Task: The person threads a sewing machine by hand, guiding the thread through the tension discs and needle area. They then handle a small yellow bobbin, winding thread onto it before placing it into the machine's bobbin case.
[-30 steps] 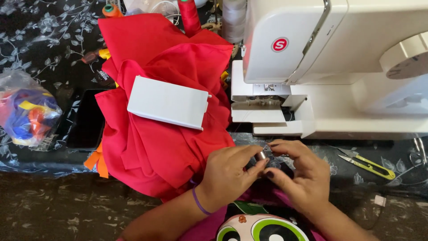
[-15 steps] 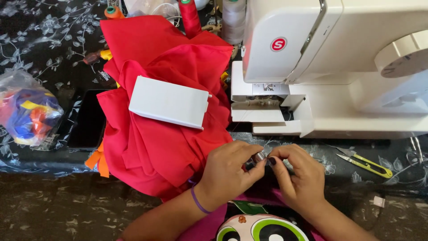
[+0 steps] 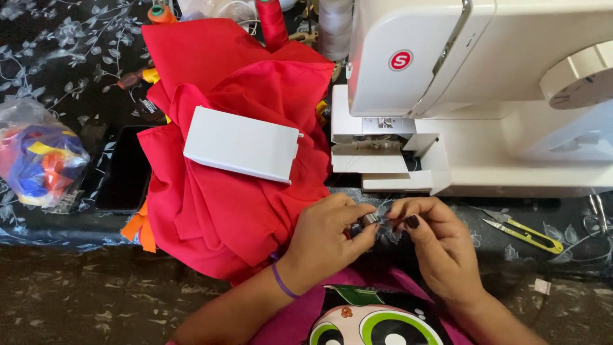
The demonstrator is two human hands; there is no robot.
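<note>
Here, just below the white sewing machine (image 3: 485,96), the left hand (image 3: 322,239) pinches a small silvery metal bobbin (image 3: 369,220) between thumb and fingertips, while the right hand (image 3: 437,246) closes its fingertips against the bobbin's other side. Red fabric (image 3: 236,191) lies left of the machine.

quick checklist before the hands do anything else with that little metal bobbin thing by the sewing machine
1. Small silver metal bobbin piece pinched in left hand: ok.
2. Right hand at the piece too, fingertips meeting the left's: ok.
3. Thread on the piece: cannot tell, too small.
4. Open compartment at the front of the white sewing machine, cover off: ok.
5. White plastic cover plate lying on the red fabric heap, away from the hands: ok.
6. Yellow-handled thread snips on the dark floral table cover, to the right of the right hand: ok.
</note>
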